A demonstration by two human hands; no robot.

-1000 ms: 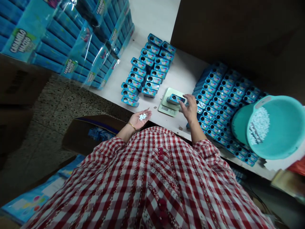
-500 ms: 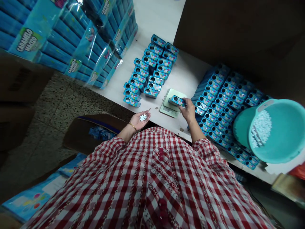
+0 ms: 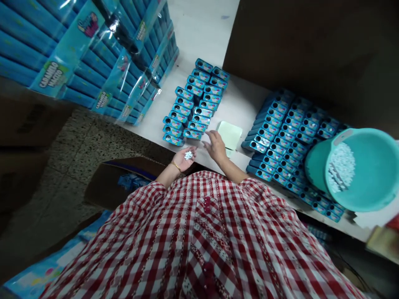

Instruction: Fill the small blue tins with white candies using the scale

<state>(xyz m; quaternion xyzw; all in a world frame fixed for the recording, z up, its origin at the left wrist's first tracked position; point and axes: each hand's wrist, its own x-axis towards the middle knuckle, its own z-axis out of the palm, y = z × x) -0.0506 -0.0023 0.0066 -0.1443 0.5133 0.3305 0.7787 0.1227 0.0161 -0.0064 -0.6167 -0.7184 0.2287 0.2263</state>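
Observation:
My left hand (image 3: 184, 158) is palm up with its fingers curled, cupping a small heap of white candies (image 3: 188, 155) near the table's front edge. My right hand (image 3: 215, 148) is beside the pale green scale (image 3: 230, 135), fingers apart and nothing between them. Its fingertips are close to the nearest blue candy box (image 3: 192, 134) of the middle group; I cannot tell whether they touch it. More upright boxes (image 3: 183, 93) form two columns there, with dark round holes in their tops. No box is on the scale's plate.
To my right stands a block of blue boxes (image 3: 286, 135), some showing white candies in their holes. A turquoise bucket (image 3: 368, 166) with white candies tilts over them. Wrapped packs of blue boxes (image 3: 102, 62) are stacked at left, above an open carton (image 3: 106, 182).
My right hand has let go of the box it held over the scale and moved left. A box now juts from the block at right. My left hand still cups the candies.

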